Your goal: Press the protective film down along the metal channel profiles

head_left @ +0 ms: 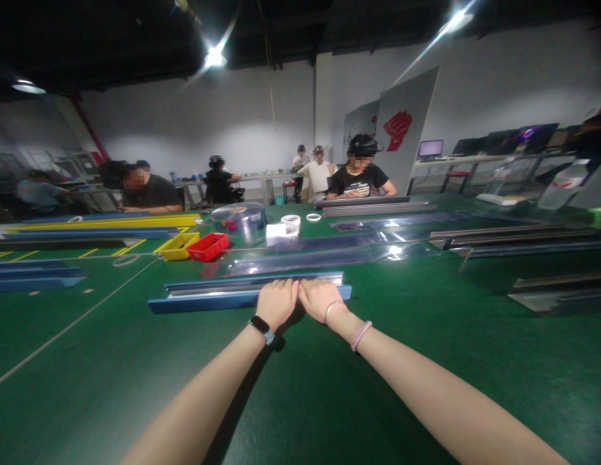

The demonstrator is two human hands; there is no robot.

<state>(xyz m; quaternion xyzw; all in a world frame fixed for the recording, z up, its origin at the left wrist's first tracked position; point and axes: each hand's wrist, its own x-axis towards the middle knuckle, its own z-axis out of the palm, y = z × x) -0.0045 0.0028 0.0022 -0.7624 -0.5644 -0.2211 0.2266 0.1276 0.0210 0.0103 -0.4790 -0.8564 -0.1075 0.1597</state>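
Note:
A blue channel-shaped rail (203,303) with a pale strip (198,292) along its inside lies crosswise on the green table in front of me. My left hand (276,302), with a dark-faced band on the wrist, is closed over the rail right of its middle. Beside it, nearly touching at the thumbs, my right hand (320,298) grips the same rail closer to its right end. The fingers curl over the far side, so their tips are hidden. A bracelet and a pink band circle the right wrist.
Clear plastic strips (320,259) lie beyond the rail. Red (208,247) and yellow (180,247) bins stand behind its left part, near a roll of clear film (252,223) and white tape rolls (291,224). More rails (514,240) lie rightward. A person (361,177) sits opposite.

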